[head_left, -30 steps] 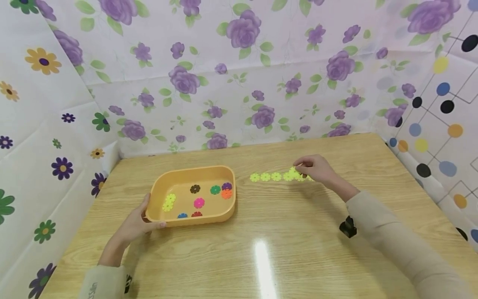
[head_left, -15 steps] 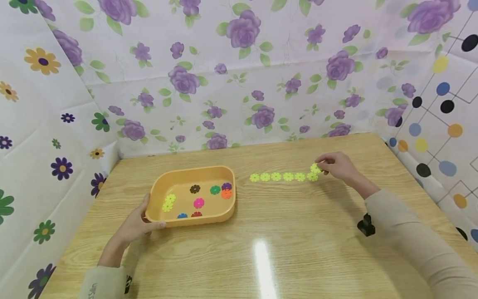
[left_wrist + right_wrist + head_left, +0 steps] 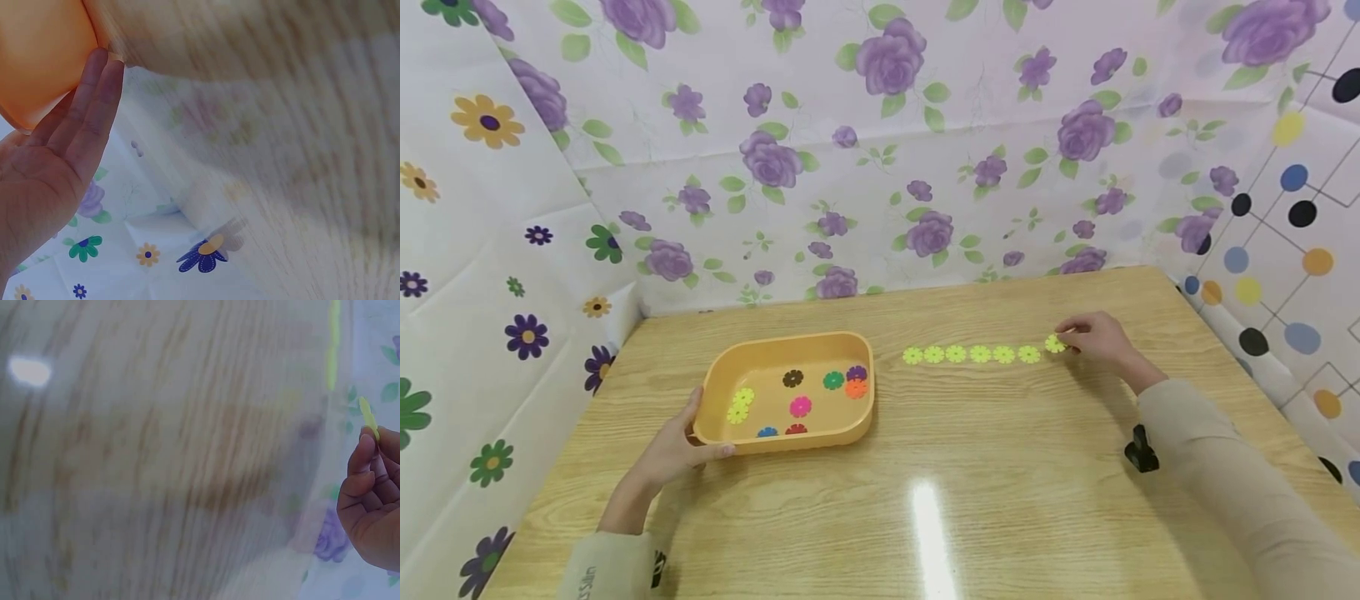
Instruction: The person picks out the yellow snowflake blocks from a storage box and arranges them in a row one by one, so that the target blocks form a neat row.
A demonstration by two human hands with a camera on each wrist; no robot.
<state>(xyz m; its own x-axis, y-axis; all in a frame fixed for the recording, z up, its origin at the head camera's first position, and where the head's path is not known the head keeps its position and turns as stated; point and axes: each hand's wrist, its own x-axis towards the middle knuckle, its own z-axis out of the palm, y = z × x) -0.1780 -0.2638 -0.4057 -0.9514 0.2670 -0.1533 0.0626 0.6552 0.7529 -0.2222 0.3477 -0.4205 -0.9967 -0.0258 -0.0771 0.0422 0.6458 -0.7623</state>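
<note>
Thin, flower-shaped yellow disc point(image 3: 1055, 343) has moved rightward, pinched by right-hand fingers point(image 3: 361, 456).

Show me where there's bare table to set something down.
The widest bare patch of table lies between the tray, the yellow row and the right sleeve. A narrower strip runs between the row and the floral backdrop. It is crowded at the row's right end, where the right hand pinches another yellow piece.

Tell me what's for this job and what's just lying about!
Probably in use:
yellow flower in the right hand
row of six yellow flowers
tray, touched by the left hand
yellow flowers inside

Probably just lying there:
brown, green, purple, orange, pink, blue and red flowers
</note>
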